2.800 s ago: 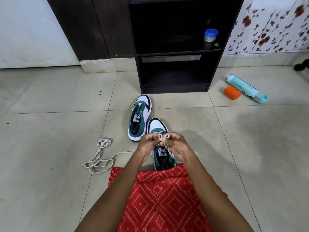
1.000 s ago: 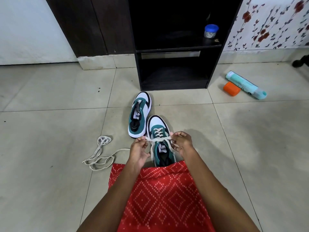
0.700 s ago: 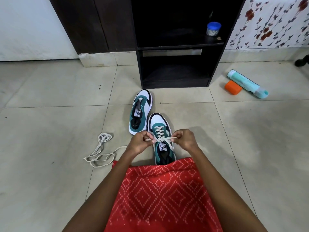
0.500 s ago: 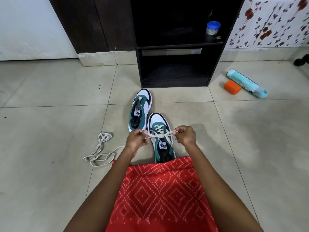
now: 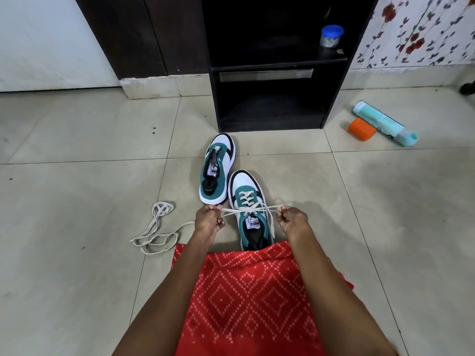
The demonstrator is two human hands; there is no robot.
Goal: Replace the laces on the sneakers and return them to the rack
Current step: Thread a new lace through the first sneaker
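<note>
Here, both hands draw a cream lace point(image 5: 248, 208) taut across the nearer sneaker point(image 5: 243, 182), which stands on the tiled floor point(image 5: 77, 201) just ahead of a red patterned garment point(image 5: 252, 291) with its toe pointing at the rack point(image 5: 270, 125). The left hand point(image 5: 209, 220) has its grip clamped on one end of the lace, thumb and fingers pinched together, out to the shoe's left. The right hand point(image 5: 291, 219) pinches the other end the same way on the shoe's right. The two strands cross over the tongue, and above the crossing the lace zigzags through the eyelets.

The farther sneaker point(image 5: 217, 170) sits just beside the first, a little nearer the rack and to the left, its tongue exposed. A loose lace point(image 5: 156, 227) lies in a tangle on the floor to the left of the left hand.

The dark rack stands against the wall, and a jar with a blue lid point(image 5: 331, 35) sits on its upper shelf. To the rack's right, a teal tube point(image 5: 383, 122) lies on the floor with an orange cap point(image 5: 362, 129) touching it.
</note>
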